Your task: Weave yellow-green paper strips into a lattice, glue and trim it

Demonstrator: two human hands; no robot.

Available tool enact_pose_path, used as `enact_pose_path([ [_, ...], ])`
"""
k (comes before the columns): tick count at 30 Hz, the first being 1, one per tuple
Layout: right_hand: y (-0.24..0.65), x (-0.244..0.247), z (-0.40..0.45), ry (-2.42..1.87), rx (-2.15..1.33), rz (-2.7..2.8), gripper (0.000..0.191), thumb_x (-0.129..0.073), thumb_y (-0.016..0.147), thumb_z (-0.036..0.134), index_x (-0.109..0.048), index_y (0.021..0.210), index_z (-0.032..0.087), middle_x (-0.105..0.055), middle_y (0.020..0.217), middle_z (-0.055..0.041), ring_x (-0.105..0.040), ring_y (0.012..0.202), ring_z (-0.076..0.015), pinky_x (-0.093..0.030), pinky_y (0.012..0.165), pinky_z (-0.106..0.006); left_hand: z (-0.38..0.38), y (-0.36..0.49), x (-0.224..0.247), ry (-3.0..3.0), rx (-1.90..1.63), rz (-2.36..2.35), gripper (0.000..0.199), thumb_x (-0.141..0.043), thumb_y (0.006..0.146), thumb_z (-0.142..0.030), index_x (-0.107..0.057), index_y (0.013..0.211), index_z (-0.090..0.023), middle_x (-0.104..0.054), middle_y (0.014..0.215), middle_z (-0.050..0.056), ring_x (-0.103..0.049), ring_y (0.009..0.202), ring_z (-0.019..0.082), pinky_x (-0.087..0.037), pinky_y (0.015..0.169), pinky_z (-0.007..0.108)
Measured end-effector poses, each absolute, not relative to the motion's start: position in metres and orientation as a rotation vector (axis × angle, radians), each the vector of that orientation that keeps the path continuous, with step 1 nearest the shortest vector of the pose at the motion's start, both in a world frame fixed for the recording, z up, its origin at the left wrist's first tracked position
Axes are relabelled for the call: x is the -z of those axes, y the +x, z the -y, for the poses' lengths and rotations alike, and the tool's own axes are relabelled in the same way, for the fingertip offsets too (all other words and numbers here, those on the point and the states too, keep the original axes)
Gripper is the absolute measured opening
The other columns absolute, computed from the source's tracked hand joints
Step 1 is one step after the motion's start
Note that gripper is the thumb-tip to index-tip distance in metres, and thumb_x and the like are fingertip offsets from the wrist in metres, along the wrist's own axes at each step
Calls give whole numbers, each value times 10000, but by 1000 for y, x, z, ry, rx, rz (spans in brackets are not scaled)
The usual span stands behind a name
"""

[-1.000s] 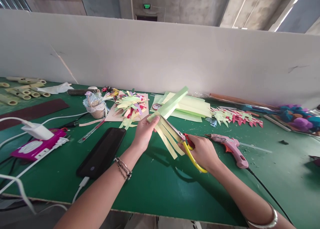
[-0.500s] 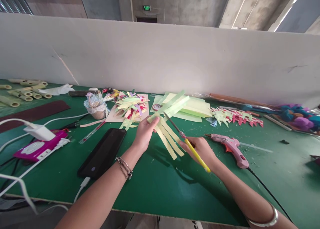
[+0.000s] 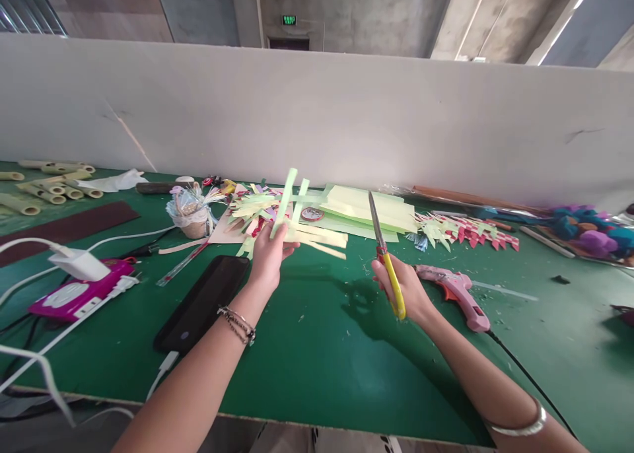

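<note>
My left hand pinches a woven bunch of paper strips, pale yellow ones pointing right and light green ones pointing up. In my right hand are scissors with yellow handles, their blades together and aimed upward. A gap of green tabletop lies between the blades and the strips. Behind the strips lie sheets of pale yellow and green paper and a round printed disc. A heap of coloured paper strips rests on a pink sheet just beyond my left hand.
A pink glue gun lies right of my right hand, its cord running toward the front edge. On the left are a black phone on a cable, a magenta power strip, a small wrapped basket and bamboo tubes.
My left hand has turned the strips, so the yellow ends swing from downward to rightward, and moved slightly left. My right hand has drawn the scissors away to the right; their blades now point upward.
</note>
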State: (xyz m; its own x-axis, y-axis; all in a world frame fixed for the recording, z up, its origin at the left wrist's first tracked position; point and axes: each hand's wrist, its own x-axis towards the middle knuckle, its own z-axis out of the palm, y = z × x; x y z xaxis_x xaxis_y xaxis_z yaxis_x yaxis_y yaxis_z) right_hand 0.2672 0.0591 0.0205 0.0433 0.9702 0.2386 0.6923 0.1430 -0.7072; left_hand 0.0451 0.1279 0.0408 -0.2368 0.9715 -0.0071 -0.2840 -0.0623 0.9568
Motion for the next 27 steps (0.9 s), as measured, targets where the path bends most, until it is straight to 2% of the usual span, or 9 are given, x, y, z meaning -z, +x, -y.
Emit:
enact_pose_path([
  [5,265,-16,-57,-1533,-392,1806,363,-361,811,572,-305,717,225,-411,656,24,-396,569,-130,-362,541,-269,-123,50,-44,932,-1466,-932,218,-667,720,-238,-547,898,-194,-608,863,-9,-653,677,113,-519,580,219],
  [10,261,-14,-54,-1500,-275,1832,336,-350,833,530,-304,697,227,-360,596,43,-354,512,-121,-321,506,-252,-121,53,-40,871,-1303,-872,86,-648,734,-161,-589,790,-136,-647,842,40,-657,759,159,-545,643,267],
  [14,256,-19,-50,-1544,-130,1938,322,-442,791,520,-355,720,218,-428,628,24,-413,520,-127,-301,487,-236,-122,53,-37,763,-1262,-840,38,-609,759,-109,-602,782,-138,-665,911,53,-654,829,175,-549,687,293],
  [18,255,-20,-50,-1652,-67,2030,324,-446,780,528,-423,747,207,-498,663,1,-450,504,-125,-268,457,-224,-121,53,-37,723,-1209,-761,46,-608,759,-103,-602,729,-137,-667,966,60,-629,922,194,-545,719,306],
  [23,257,-19,-52,-1763,-31,2038,357,-441,775,558,-450,777,202,-534,694,-15,-468,502,-129,-250,446,-226,-117,54,-39,767,-1201,-695,17,-641,737,-149,-625,744,-151,-659,986,47,-618,918,183,-528,736,306],
  [27,257,-20,-52,-1792,-5,2020,368,-433,781,561,-461,810,195,-545,719,-25,-478,508,-134,-245,448,-227,-116,56,-40,785,-1268,-726,141,-712,672,-209,-651,796,-180,-653,921,15,-597,792,110,-473,627,191],
])
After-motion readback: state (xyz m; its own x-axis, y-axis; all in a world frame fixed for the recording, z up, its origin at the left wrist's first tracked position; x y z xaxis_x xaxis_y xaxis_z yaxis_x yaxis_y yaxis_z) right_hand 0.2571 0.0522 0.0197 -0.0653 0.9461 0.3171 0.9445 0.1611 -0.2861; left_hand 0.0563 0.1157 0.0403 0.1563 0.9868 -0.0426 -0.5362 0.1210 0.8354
